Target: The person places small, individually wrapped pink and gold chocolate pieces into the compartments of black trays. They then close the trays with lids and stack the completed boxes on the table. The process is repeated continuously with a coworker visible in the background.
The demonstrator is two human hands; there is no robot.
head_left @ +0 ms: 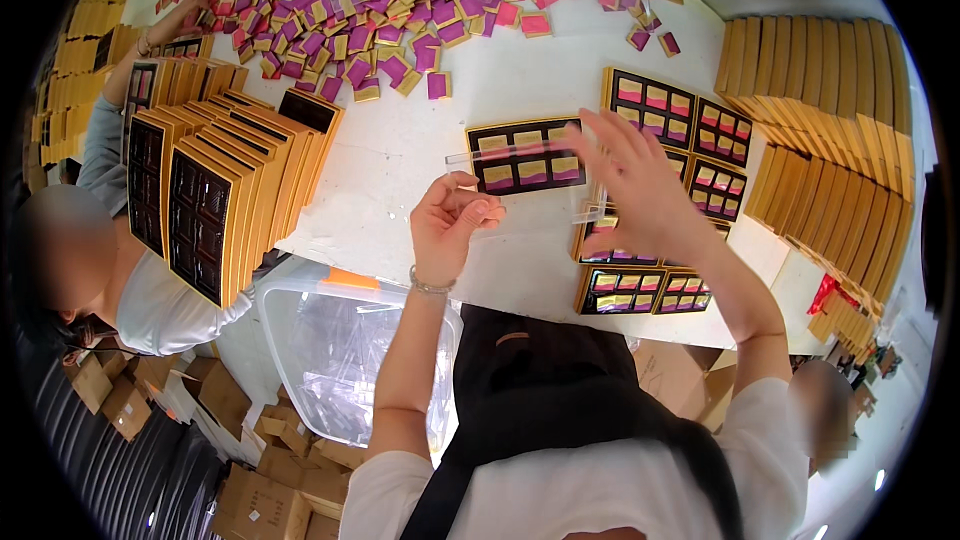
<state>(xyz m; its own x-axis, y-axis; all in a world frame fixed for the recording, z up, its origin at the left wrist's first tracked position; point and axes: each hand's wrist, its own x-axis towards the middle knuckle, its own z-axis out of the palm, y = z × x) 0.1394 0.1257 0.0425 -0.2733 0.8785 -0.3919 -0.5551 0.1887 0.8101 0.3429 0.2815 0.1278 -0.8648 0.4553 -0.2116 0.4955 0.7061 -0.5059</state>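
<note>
A shallow gold-edged box (530, 175) with a dark tray lies on the white table in front of me. Its compartments hold two rows of small pink, purple and gold squares. Above its near side, a clear plastic cover (590, 214) spans the space between my hands, tilted. My left hand (455, 225) is closed at the cover's left end, thumb against curled fingers. At the other end is my right hand (640, 185), its fingers and thumb bent around the cover's edge. Filled boxes (650, 105) of the same kind lie beside and partly behind my right hand.
Loose squares (400, 25) are heaped at the far side. Stacked boxes with dark trays (205, 220) stand left, and tall gold stacks (815, 70) right. Below the table edge, a clear bin (300, 340) holds transparent plastic pieces. A co-worker's arm (115, 90) reaches toward the heap.
</note>
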